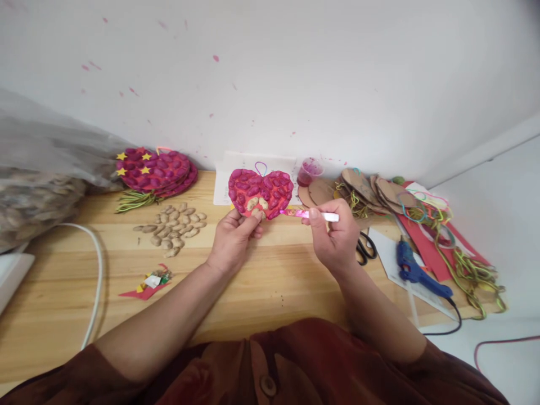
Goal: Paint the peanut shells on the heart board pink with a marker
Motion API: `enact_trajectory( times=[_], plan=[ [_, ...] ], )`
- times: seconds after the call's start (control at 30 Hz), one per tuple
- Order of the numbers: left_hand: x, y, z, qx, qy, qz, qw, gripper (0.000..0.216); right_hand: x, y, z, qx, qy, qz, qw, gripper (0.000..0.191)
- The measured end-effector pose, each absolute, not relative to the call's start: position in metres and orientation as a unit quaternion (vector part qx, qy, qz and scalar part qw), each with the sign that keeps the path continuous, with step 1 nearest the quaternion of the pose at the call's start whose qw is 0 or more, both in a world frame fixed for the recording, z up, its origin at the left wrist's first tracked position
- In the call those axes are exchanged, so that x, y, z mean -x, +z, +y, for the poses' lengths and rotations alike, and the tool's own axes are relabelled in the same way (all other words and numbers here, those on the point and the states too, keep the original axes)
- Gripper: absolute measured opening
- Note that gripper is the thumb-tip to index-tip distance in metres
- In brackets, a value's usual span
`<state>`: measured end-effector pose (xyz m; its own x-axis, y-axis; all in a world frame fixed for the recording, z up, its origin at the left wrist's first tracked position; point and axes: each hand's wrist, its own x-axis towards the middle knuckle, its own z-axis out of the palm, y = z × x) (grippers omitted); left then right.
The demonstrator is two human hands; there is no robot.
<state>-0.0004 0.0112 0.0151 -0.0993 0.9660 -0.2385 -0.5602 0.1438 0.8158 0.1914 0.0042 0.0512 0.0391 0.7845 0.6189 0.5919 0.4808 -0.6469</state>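
Observation:
My left hand [238,233] pinches the lower edge of a heart-shaped piece [270,188] covered in peanuts, held up above the table. Most of its peanuts are painted magenta; a few near my left thumb are bare tan on a red base. A loop of blue and purple cord stands at the top notch. In my right hand [335,236] is a paintbrush [310,214] with a white handle and pink-stained front. Its tip is at the heart's lower right edge. A cup of magenta paint [311,169] stands behind, to the right of the heart.
Loose peanuts [172,225] and paper scraps [152,282] lie left on the wooden table. Behind them are stacked magenta hearts [158,171] and a bag of peanuts [37,197]. At right are scissors [366,248], a blue glue gun [415,270], cardboard pieces [363,188] and cords.

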Motion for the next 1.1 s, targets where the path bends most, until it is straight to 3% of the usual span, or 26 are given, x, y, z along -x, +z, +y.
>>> enact_trajectory(
  times=[0.4, 0.67, 0.83, 0.97, 1.1],
  plan=[
    [0.001, 0.007, 0.014, -0.234, 0.607, 0.439, 0.620, 0.046, -0.202, 0.052, 0.013, 0.509, 0.134, -0.649, 0.549, 0.015],
    [0.002, 0.008, 0.013, -0.233, 0.604, 0.436, 0.625, 0.045, -0.231, 0.087, 0.054, 0.554, 0.005, -0.621, 0.555, 0.024],
    [0.002, 0.010, 0.013, -0.230, 0.607, 0.434, 0.625, 0.045, -0.246, 0.102, 0.116, 0.630, 0.023, -0.632, 0.452, 0.023],
    [0.002, 0.008, 0.013, -0.228, 0.606, 0.440, 0.622, 0.044, -0.243, 0.097, 0.151, 0.692, 0.013, -0.662, 0.287, 0.020],
    [0.002, 0.007, 0.014, -0.225, 0.604, 0.440, 0.626, 0.044, -0.234, 0.088, 0.167, 0.699, 0.012, -0.678, 0.228, 0.019]
  ],
)
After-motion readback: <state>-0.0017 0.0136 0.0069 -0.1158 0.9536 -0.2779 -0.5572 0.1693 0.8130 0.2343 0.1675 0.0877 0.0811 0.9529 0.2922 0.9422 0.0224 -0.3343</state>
